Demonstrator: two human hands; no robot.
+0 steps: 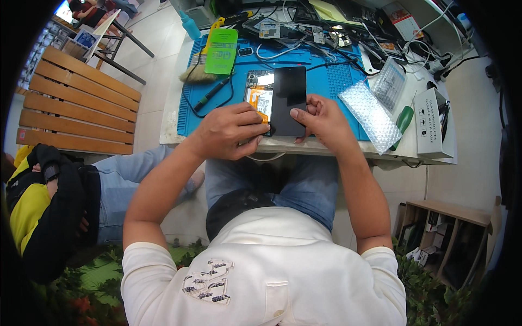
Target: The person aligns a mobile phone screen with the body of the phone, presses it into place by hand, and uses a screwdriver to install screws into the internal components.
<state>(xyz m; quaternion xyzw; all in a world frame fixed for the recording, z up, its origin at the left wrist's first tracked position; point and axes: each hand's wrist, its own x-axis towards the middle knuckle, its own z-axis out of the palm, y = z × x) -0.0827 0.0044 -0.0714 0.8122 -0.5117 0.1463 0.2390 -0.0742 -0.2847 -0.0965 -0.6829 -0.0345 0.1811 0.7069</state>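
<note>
Phone by the near edge of the mat, long axis pointing away from me; my right hand pinches the panel; my left hand curls at the phone, grip I can't tell.

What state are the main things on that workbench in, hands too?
Phone body: open, internals exposed
Black phone panel: beside the body, right edge gripped
Left hand: bent fingers at the body's lower end
Right hand: gripping the panel
White box: open, things inside
Bubble-wrap sleeve: partly on blue mat
</note>
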